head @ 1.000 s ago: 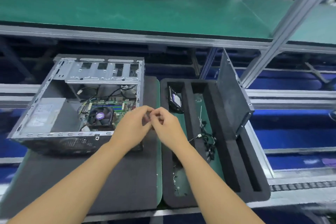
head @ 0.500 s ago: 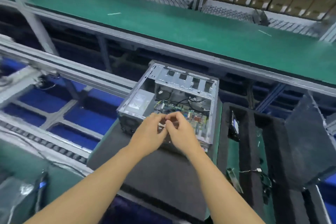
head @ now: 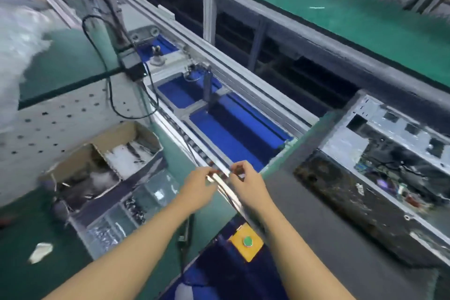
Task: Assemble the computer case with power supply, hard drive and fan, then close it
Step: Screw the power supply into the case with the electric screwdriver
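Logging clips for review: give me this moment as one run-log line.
hands: left hand and right hand close together, fingers curled, held item too blurred | computer case: open, at right, untouched | parts bins: at left

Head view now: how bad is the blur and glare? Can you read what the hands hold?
Head view: motion blur throughout, worst on the plastic sheeting at upper left and the computer case; wide-angle bending at the edges; glare on the metal rail between left hand and right hand, so their contents are unreadable.

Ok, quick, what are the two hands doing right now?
Left hand: fingers curled; holding anything, too blurred to tell.
Right hand: fingers curled; cannot tell either.
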Demonstrator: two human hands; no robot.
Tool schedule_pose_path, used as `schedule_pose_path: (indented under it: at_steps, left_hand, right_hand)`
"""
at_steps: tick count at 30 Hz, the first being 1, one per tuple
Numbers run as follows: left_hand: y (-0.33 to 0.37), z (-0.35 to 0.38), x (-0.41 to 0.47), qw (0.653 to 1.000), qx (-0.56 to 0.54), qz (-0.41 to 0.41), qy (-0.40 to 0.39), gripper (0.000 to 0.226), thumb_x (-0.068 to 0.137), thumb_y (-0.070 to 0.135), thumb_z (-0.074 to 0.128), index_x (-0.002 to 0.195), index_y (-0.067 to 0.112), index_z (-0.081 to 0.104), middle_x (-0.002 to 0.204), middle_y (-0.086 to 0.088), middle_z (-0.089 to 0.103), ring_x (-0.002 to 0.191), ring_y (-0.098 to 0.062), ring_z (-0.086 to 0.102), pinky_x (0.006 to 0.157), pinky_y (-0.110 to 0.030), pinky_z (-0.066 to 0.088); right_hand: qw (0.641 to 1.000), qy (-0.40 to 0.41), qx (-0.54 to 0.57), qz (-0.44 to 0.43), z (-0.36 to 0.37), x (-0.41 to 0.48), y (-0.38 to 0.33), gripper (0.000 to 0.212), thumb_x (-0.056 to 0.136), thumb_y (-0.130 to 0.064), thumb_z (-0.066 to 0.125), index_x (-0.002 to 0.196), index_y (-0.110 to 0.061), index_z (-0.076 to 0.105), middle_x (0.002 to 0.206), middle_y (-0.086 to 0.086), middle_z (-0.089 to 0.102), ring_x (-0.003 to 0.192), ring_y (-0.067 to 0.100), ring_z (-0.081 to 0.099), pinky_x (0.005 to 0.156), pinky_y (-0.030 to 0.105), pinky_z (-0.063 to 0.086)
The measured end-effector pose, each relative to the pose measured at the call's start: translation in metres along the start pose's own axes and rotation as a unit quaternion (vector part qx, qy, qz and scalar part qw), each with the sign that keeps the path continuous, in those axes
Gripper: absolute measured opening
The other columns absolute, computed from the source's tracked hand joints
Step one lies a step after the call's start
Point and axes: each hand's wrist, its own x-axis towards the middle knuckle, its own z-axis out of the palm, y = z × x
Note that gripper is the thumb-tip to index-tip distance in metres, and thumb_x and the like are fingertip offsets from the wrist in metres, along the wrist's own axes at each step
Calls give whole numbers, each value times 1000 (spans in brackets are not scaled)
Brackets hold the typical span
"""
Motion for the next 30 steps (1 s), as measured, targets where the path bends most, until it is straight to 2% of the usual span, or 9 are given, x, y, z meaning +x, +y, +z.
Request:
schedule_pose_path:
  at_steps: [3, 6, 9, 11, 13, 15, 22, 27, 30]
  left_hand:
    - [-51, -17, -3, 997, -24, -76, -13, 42, 94, 16, 56, 136, 17, 56, 135, -2, 58, 119, -17, 55, 102, -27, 41]
    - [-94, -25, -10, 988, -56, -142, -28, 43, 99, 19, 52, 142, 12, 50, 143, -4, 53, 130, -20, 51, 111, -34, 37]
    - [-125, -26, -17, 976, -93, -193, -32, 43, 101, 17, 50, 142, 8, 49, 144, -7, 53, 131, -21, 50, 110, -31, 37]
    - [-140, -25, -22, 970, -105, -219, -29, 41, 101, 19, 50, 141, 8, 51, 143, -7, 54, 129, -21, 51, 108, -30, 38]
    - [-150, -24, -26, 965, -111, -236, -30, 40, 101, 21, 51, 140, 10, 53, 142, -6, 55, 127, -22, 53, 106, -31, 39]
    - [-157, -24, -28, 963, -120, -241, -33, 39, 101, 21, 51, 138, 9, 55, 140, -6, 57, 126, -21, 53, 108, -32, 39]
    - [-165, -19, -25, 960, -125, -250, -20, 32, 100, 20, 51, 129, 13, 62, 130, -5, 63, 119, -22, 58, 106, -36, 43]
    - [-173, -17, -27, 948, -161, -274, -6, 26, 99, 15, 51, 119, 12, 66, 122, -7, 66, 112, -25, 62, 104, -39, 45]
    - [-173, -21, -31, 944, -172, -280, -13, 19, 98, 12, 49, 106, 16, 67, 113, -7, 69, 107, -27, 64, 93, -35, 47]
  right_hand:
    - [996, -47, 9, 71, 43, 5, 6, 13, 96, -22, 55, 97, -34, 51, 101, -8, 63, 82, 19, 63, 75, 38, 53]
    - [986, -87, -4, 142, 81, 10, 19, 14, 95, -18, 53, 100, -29, 47, 94, -1, 59, 76, 20, 56, 72, 36, 48]
    - [971, -120, -34, 203, 119, 14, 34, 25, 96, -21, 59, 116, -16, 44, 91, 2, 53, 75, 20, 50, 69, 31, 42]
    - [966, -119, -56, 223, 140, 16, 39, 32, 95, -23, 65, 116, -10, 45, 95, 4, 53, 79, 20, 53, 69, 30, 44]
    - [963, -109, -68, 235, 158, 18, 44, 34, 90, -25, 71, 107, -9, 47, 99, 9, 55, 87, 24, 59, 77, 38, 53]
    - [959, -102, -85, 251, 169, 19, 48, 45, 86, -31, 76, 111, -4, 50, 103, 13, 58, 97, 31, 63, 86, 43, 56]
    - [949, -97, -129, 269, 190, 25, 58, 76, 79, -46, 84, 128, -4, 45, 129, 17, 55, 119, 35, 58, 96, 42, 51]
    - [937, -98, -195, 271, 201, 24, 61, 73, 85, -29, 81, 137, -7, 35, 142, 17, 42, 132, 36, 46, 107, 43, 44]
    - [939, -90, -184, 275, 201, 23, 61, 70, 86, -23, 77, 139, -7, 34, 140, 19, 43, 130, 38, 48, 106, 44, 45]
